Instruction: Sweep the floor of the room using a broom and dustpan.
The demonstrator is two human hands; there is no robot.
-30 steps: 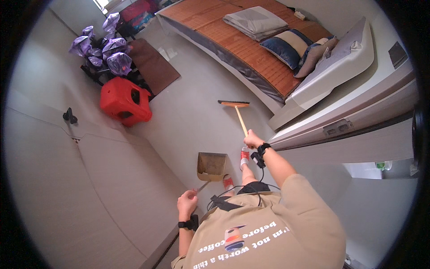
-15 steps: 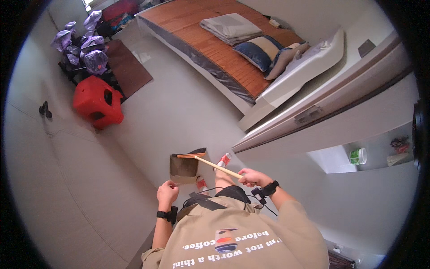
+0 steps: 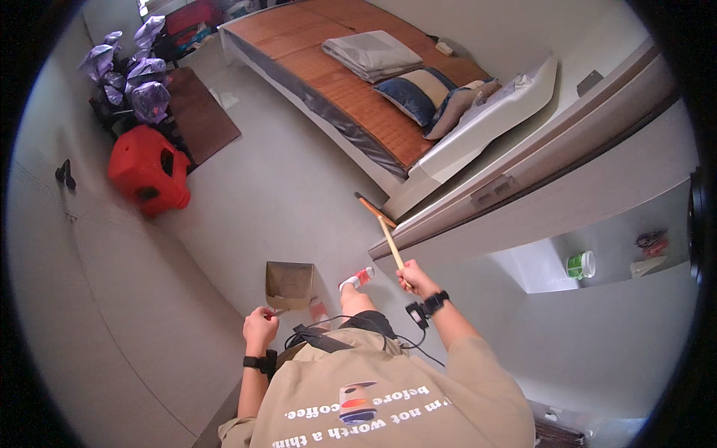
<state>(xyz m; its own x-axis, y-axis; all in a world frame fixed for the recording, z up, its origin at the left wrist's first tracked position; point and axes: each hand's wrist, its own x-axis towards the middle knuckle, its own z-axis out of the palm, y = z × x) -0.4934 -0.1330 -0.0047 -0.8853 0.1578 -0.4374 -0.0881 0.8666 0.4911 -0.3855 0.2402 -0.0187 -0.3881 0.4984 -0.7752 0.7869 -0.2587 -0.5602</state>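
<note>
My right hand [image 3: 415,278] is wrapped round the pale wooden stick of a broom [image 3: 390,243]. The broom's orange head with dark bristles lies slantwise on the floor, close to the door frame and the bed's corner. At the lower left my left hand [image 3: 260,327] is closed on the handle of a dustpan [image 3: 290,282], just behind its pan. The brownish dustpan rests on the floor in front of my feet, its inside facing up. Any dirt in it is too small to make out.
A bed [image 3: 314,56] with a folded blanket [image 3: 371,56] and pillows [image 3: 414,93] stands ahead. The wooden door frame [image 3: 523,183] runs along the right. To the left are a red plastic stool [image 3: 146,170], purple-wrapped things [image 3: 149,93] and a door [image 3: 112,246] with a dark handle.
The broom head has swung from over the dustpan forward and right, to the floor by the door frame. My right hand moved forward with the stick. The left hand stays near the dustpan.
</note>
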